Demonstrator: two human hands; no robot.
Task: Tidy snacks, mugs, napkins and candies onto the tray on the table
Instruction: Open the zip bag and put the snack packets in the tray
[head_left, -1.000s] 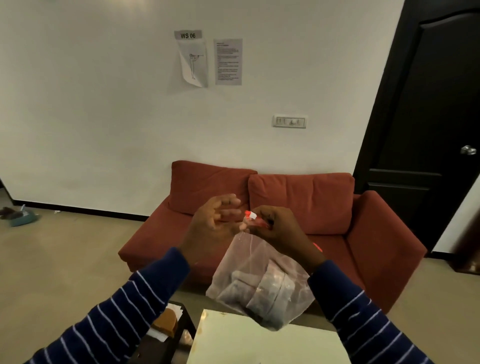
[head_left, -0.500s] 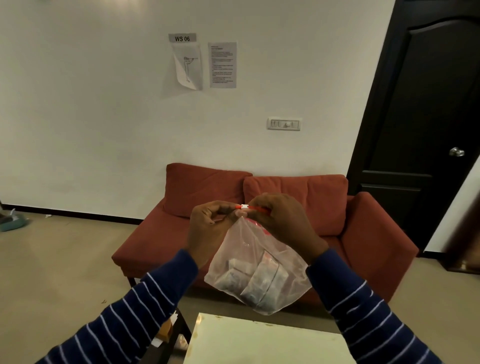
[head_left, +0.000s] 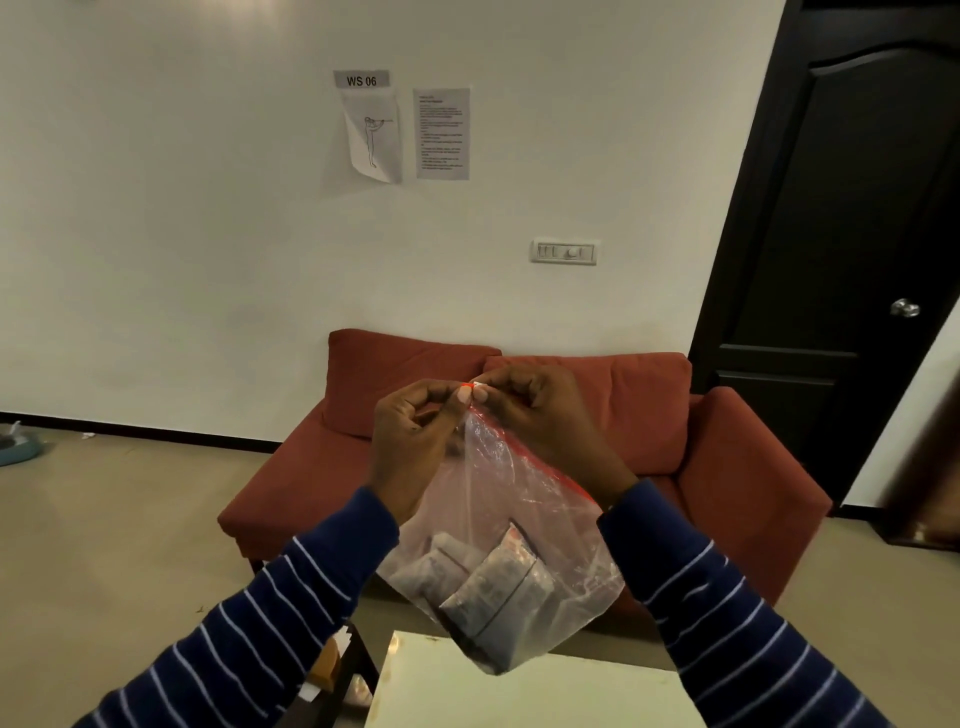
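Aloft | both hands (head_left: 478, 410) pinch bag (head_left: 498, 561) top edge | table (head_left: 530, 696) below

Corner of a pale, cream-coloured table (head_left: 530, 696) at the bottom of the view; its visible top surface is bare.

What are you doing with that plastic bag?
A person in a striped sleeve holds a clear zip bag up in the air with both hands. The left hand and right hand pinch its red top edge. Wrapped packets sit at the bottom. The bag hangs above a pale table, with a red sofa behind.
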